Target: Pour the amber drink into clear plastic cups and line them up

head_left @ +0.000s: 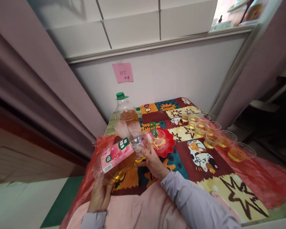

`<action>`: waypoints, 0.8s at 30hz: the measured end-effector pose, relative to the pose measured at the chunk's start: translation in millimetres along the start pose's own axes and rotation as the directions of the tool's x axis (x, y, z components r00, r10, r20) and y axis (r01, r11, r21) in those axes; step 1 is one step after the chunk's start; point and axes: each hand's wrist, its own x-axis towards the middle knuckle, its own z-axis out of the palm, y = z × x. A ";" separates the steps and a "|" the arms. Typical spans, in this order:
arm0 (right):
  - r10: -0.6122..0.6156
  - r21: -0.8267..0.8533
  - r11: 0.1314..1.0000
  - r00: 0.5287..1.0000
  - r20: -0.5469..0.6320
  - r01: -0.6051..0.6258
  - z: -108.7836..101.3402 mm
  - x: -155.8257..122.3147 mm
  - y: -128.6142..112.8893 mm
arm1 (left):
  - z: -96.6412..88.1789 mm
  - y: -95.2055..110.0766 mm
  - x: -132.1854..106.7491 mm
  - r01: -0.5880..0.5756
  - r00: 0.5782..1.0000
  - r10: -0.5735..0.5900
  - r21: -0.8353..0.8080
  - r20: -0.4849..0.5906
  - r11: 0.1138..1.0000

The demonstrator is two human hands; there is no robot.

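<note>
- We grasp the pink-labelled bottle (116, 156) with both hands, holding it tilted above the patterned mat (228, 186).
- Our left hand (100, 195) clasps its base, the lower end; our right hand (154, 162) grips it near the neck.
- The bottle's mouth points up and right, by a clear cup (160, 136) on a red plate (171, 144); we cannot tell whether liquid is flowing.
- Behind it we see a green-capped bottle (128, 115), upright, and two clear cups (122, 128) side by side.
- To our right, clear cups of yellow drink (201, 128) stand in rows.
</note>
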 end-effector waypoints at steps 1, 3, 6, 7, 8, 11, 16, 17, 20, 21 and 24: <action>-0.002 0.003 1.000 1.000 0.002 0.002 -0.1 0.0 -0.3 | -0.7 -0.6 0.6 0.005 1.000 -0.005 0.003 -0.008 1.000; -0.005 0.007 1.000 1.000 0.011 0.005 0.0 0.2 -1.2 | 0.3 -0.7 0.6 0.021 0.998 -0.021 0.007 -0.057 1.000; 0.000 0.007 1.000 1.000 0.017 -0.001 0.3 0.8 -2.1 | 5.1 1.2 -1.5 0.021 0.995 -0.020 0.013 -0.099 1.000; 0.001 0.007 1.000 1.000 0.012 -0.001 0.3 1.0 -2.1 | 7.0 2.1 -2.4 0.018 0.995 -0.017 0.017 -0.101 1.000; -0.001 0.008 1.000 1.000 0.002 0.001 0.2 1.3 -2.0 | 8.8 3.1 -3.3 0.021 0.995 -0.019 0.020 -0.096 1.000; -0.004 0.011 1.000 1.000 -0.014 0.004 -0.3 1.7 -1.4 | 13.5 5.7 -6.1 0.030 0.997 -0.028 0.027 -0.069 0.999; 0.004 0.018 1.000 1.000 0.012 -0.005 -1.2 1.6 -2.2 | 16.3 6.1 -8.1 -0.003 0.998 0.005 0.032 -0.063 0.999; 0.006 0.018 1.000 1.000 0.019 -0.006 -1.3 1.6 -2.5 | 16.0 5.7 -8.0 -0.003 0.997 0.006 0.037 -0.075 0.999; 0.004 0.007 1.000 1.000 0.009 -0.004 -1.3 1.5 -3.0 | 14.4 4.9 -7.3 0.004 0.996 0.001 0.047 -0.095 0.999; 0.004 0.003 1.000 1.000 0.006 -0.004 -1.3 1.5 -3.1 | 13.8 4.9 -7.1 0.003 0.997 0.000 0.045 -0.082 0.999; 0.011 0.005 1.000 1.000 0.011 -0.011 -1.1 1.4 -3.4 | 12.8 5.6 -6.8 -0.011 0.999 0.012 0.034 -0.039 0.999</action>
